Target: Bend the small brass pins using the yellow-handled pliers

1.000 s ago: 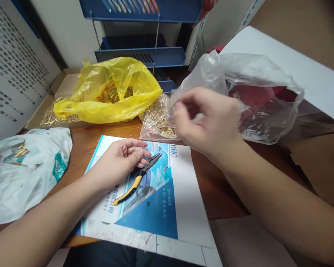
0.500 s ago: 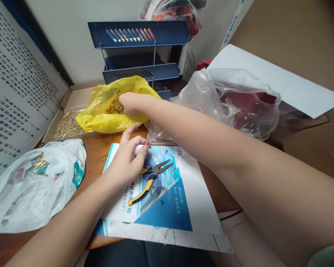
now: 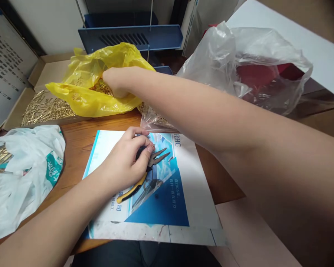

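Note:
My right hand (image 3: 117,82) reaches into a yellow plastic bag (image 3: 91,102); its fingers are hidden among small brass-coloured pieces (image 3: 104,89). Over the printed sheet (image 3: 158,207), my left hand (image 3: 129,154) has thumb and index finger pinched together. A tiny tip shows at the pinch, too small to name. Under and beside that hand lie needle-nose pliers (image 3: 133,190) with yellow and black handles, their jaws parted and pointing right. One pliers handle is partly covered by my left hand.
A cardboard tray (image 3: 16,105) of brass-coloured pins stands at the back left. In front is a white bag (image 3: 19,193) with more pins. A clear bag (image 3: 211,59) is at right, and a blue rack (image 3: 167,37) stands behind.
The view has tilted down and shifted. My left hand has come lower and closer over the pliers. My right hand is still inside the yellow bag.

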Available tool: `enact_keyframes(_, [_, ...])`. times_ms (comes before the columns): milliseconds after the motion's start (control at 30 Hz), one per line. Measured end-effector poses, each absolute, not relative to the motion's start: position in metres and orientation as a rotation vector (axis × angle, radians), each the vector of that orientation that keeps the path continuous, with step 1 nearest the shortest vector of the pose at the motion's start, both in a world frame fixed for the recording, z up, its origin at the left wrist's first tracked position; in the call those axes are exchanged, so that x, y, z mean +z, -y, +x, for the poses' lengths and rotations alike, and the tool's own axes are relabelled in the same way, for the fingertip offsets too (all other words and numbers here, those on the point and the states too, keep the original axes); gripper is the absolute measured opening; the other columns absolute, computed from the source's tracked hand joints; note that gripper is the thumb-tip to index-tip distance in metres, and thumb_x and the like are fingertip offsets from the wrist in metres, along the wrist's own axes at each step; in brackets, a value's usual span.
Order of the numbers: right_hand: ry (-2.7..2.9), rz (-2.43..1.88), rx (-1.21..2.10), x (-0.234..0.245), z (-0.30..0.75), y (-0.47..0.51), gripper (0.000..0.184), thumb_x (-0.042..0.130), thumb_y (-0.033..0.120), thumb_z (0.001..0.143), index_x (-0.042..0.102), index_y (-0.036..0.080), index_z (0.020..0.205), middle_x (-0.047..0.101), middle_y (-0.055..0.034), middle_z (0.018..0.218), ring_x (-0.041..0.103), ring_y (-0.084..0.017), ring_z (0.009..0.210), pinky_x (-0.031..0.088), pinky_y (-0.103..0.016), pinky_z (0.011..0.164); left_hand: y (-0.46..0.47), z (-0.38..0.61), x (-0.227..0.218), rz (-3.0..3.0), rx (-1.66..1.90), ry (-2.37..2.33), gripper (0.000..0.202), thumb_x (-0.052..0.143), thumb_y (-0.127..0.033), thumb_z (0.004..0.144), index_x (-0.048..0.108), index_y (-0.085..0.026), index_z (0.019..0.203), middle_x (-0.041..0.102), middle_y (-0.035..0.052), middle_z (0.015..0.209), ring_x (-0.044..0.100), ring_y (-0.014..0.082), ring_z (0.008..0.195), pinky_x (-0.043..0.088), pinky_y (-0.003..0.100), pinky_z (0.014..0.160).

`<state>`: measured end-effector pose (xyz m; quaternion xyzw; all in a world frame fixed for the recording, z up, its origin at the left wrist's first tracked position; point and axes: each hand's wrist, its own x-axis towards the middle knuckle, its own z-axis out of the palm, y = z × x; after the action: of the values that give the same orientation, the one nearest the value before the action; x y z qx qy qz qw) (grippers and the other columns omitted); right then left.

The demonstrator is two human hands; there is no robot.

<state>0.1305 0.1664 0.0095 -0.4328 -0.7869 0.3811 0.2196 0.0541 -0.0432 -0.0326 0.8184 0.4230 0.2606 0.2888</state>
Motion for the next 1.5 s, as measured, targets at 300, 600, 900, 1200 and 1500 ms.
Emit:
enact_keyframes(300, [2.635,-1.116,0.166,0.015,0.153,-0.157,0.026,0.067,0.015,0.089,0.050,0.011,0.070,0.041,0.0079,0.064,0.040,-0.003,0.056,0.028,-0.015,0.048,0.042,0.055,-0.036,2.078,0.686,-1.223,0.018,0.055,-0.026,0.090,0.063,-0.017,0.076,0.064,0.0090,0.101,0.060,0.0224,0.098,0.046,0.037,0.088])
enact_keyframes(600, [2.442,-0.901,0.188,0.063,0.202,-0.045,0.014,0.058,0.016,0.094,0.064,0.011,0.081,0.058,0.0017,0.074,0.046,-0.005,0.064,0.036,-0.025,0.059,0.040,0.052,-0.038,2.022,0.682,-1.225,0.018,0.052,-0.027,0.092,0.063,-0.018,0.082,0.061,0.0055,0.092,0.056,0.0193,0.083,0.043,0.035,0.074])
enact_keyframes(900, [2.053,-0.873,1.428,-0.023,0.267,0.002,0.016,0.065,0.028,0.090,0.069,0.013,0.096,0.073,-0.0053,0.091,0.066,-0.014,0.080,0.053,-0.025,0.069,0.041,0.054,-0.037,2.045,0.661,-1.218,0.018,0.056,-0.026,0.092,0.066,-0.018,0.080,0.062,0.0046,0.096,0.058,0.0167,0.086,0.045,0.031,0.074])
enact_keyframes(1200, [1.919,-0.921,1.453,-0.040,0.268,0.008,0.012,0.061,0.019,0.090,0.070,0.014,0.097,0.073,-0.0050,0.090,0.068,-0.014,0.081,0.054,-0.023,0.069,0.040,0.056,-0.036,2.096,0.623,-1.278,0.018,0.056,-0.022,0.093,0.066,-0.020,0.078,0.063,0.0022,0.094,0.059,0.0137,0.084,0.046,0.027,0.070])
enact_keyframes(1500, [1.646,-0.996,1.559,-0.052,0.266,0.003,0.033,0.081,0.043,0.079,0.069,0.014,0.070,0.064,-0.0019,0.064,0.056,-0.010,0.060,0.046,-0.023,0.057,0.040,0.055,-0.037,2.074,0.676,-1.268,0.015,0.058,-0.024,0.092,0.067,-0.018,0.081,0.065,0.0039,0.093,0.062,0.0165,0.085,0.047,0.030,0.072])
